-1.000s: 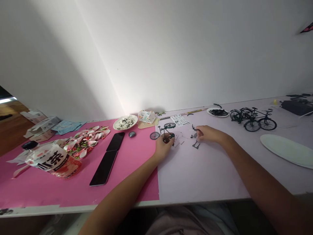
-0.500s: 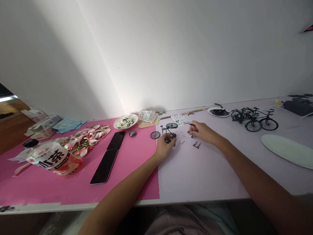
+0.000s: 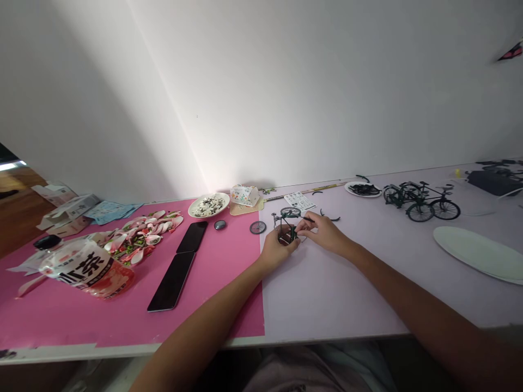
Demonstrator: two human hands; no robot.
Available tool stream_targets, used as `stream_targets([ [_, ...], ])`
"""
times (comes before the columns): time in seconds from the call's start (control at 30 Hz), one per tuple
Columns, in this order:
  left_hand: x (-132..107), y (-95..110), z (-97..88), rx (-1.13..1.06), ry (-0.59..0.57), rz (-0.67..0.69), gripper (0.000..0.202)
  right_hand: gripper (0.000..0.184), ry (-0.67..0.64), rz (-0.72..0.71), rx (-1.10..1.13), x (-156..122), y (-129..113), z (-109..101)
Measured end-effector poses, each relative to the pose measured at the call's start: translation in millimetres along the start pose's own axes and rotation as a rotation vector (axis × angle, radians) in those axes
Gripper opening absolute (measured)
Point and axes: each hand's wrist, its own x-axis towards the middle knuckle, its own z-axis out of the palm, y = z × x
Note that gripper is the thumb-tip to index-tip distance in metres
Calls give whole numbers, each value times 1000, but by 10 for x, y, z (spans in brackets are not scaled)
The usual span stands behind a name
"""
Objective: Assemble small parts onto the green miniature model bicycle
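My left hand [image 3: 280, 249] is wrapped round a small dark-green model bicycle [image 3: 286, 224] with one spoked wheel [image 3: 290, 212] at its upper end. Parts of the bicycle are hidden by my fingers. Close against its right side is my right hand [image 3: 321, 234], fingers pinched together at the frame, with a thin dark tool [image 3: 309, 219] sticking out from between them. Whether a small part is also in its fingertips I cannot tell. A loose spoked wheel [image 3: 257, 227] lies just left of the bicycle.
Behind the hands lie a printed sheet [image 3: 299, 201] and dark curved pieces [image 3: 330, 217]. At right are a plate of black parts [image 3: 348, 188], assembled model bicycles [image 3: 420, 209] and an oval white plate [image 3: 478, 256]. Two dark phones [image 3: 171, 283] and a drink bottle [image 3: 87, 269] occupy the left.
My right hand has moved left from the loose parts on the table to the bicycle, still with the thin dark tool. My left hand keeps its hold on the bicycle.
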Motion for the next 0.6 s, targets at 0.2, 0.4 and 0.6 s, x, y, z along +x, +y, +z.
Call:
stream_targets([
  [0.2, 0, -2, -1, -16, -13, 7, 41, 34, 77, -13, 26, 0, 0, 56],
  [0.4, -1, 8, -1, -36, -24, 22, 39, 38, 141, -40, 79, 12, 39, 108],
  [0.6, -11, 6, 7, 2, -29, 44, 36, 40, 136, 22, 139, 14, 59, 111],
])
